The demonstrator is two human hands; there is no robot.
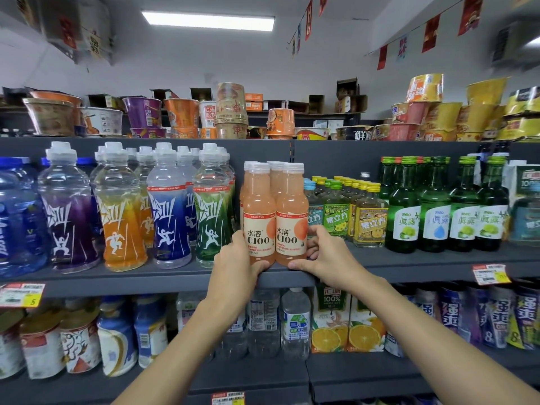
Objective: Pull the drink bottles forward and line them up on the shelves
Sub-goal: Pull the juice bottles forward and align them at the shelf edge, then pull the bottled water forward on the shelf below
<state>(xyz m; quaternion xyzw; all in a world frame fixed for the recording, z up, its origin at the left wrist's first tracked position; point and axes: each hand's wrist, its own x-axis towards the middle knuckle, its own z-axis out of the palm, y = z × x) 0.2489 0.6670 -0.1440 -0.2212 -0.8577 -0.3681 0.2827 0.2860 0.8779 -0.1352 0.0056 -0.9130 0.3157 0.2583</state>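
Two pink C100 drink bottles stand side by side at the front edge of the middle shelf (163, 280), with more of the same behind them. My left hand (233, 264) wraps the base of the left C100 bottle (259, 211), thumb across its front. My right hand (324, 255) cups the right C100 bottle (292, 211) from its right side, thumb at the base. Left of them stands a row of sports drink bottles (122, 211) with purple, orange, blue and green labels.
Small yellow-capped bottles (369, 217) and green glass bottles (432, 211) stand to the right. Instant noodle cups (181, 112) fill the top shelf. The lower shelf holds water bottles (295, 320), orange juice cartons (330, 325) and cans. Price tags (20, 295) hang on the shelf edge.
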